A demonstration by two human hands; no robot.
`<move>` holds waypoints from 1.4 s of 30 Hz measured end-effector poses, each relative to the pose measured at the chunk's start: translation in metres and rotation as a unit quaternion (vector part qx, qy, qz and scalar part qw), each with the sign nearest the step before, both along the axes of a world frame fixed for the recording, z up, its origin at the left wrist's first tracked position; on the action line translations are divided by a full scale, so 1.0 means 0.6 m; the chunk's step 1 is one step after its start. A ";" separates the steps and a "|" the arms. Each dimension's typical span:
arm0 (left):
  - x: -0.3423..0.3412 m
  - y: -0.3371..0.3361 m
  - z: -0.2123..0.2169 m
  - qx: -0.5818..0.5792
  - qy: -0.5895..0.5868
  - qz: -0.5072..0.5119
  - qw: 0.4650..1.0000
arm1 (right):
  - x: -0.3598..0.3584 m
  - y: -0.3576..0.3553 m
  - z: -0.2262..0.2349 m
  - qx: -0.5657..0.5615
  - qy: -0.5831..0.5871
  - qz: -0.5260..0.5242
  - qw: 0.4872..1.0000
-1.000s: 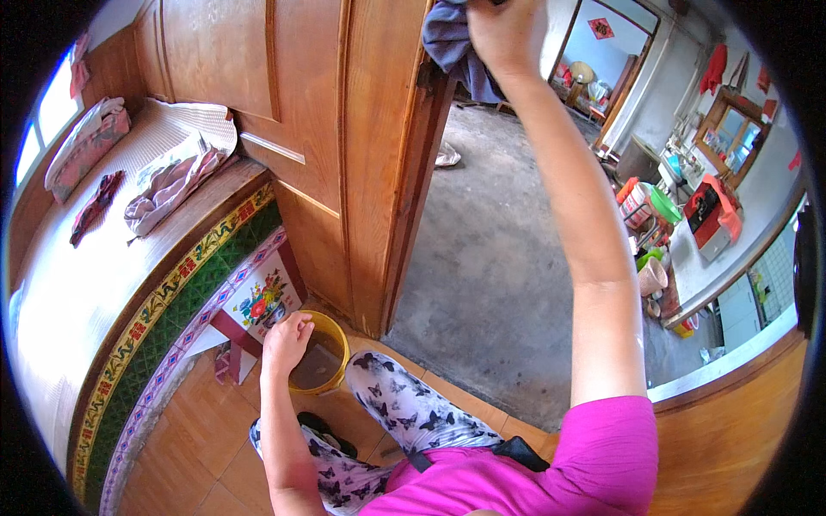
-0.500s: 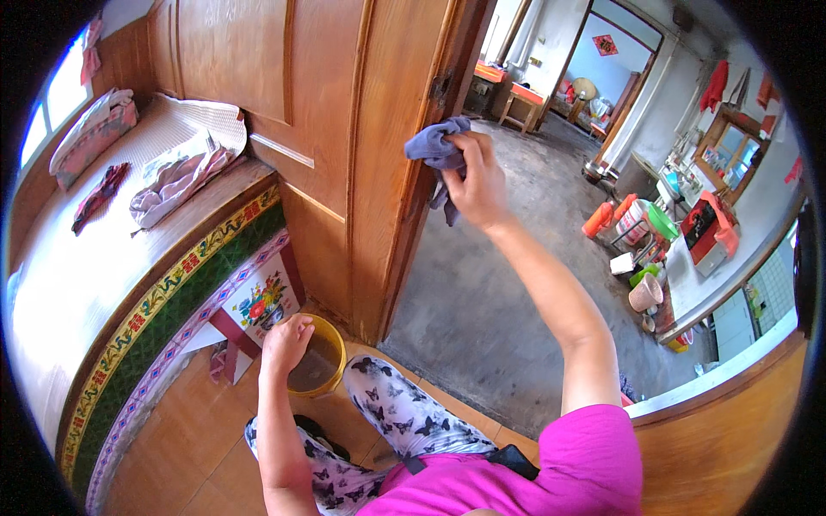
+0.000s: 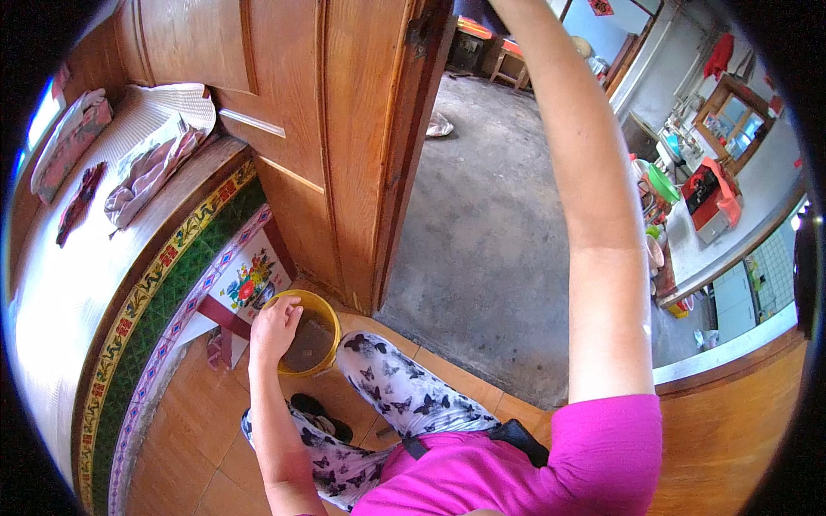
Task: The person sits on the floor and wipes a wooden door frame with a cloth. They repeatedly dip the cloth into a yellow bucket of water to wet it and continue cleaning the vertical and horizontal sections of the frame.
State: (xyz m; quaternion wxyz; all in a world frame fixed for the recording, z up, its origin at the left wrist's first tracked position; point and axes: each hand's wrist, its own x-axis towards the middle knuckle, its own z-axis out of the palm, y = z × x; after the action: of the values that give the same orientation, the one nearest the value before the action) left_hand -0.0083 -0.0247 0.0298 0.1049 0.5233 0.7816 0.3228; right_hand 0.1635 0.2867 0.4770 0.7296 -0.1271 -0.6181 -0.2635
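At a yellow bucket [image 3: 334, 340] of murky water [image 3: 309, 346], left-hand fingers [image 3: 284, 311] curl, hold unclear; right fingers unseen.

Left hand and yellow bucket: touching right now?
Cannot tell. The head view, looking down, shows the left hand overlapping the left side of the yellow bucket, so any contact or gap is hidden.

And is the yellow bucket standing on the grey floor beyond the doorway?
No, the yellow bucket stands on the orange tiles, with the left hand at its rim.
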 end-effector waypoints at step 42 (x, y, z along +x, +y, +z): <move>0.005 -0.016 -0.003 -0.044 0.000 0.019 0.999 | 0.128 -0.109 -0.701 -0.505 -0.088 0.203 0.834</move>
State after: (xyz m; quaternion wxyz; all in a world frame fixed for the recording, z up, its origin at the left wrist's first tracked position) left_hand -0.0054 -0.0341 0.0278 0.1212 0.5032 0.8050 0.2901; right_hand 0.2404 0.2213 0.0563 0.5439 -0.3254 -0.7388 0.2292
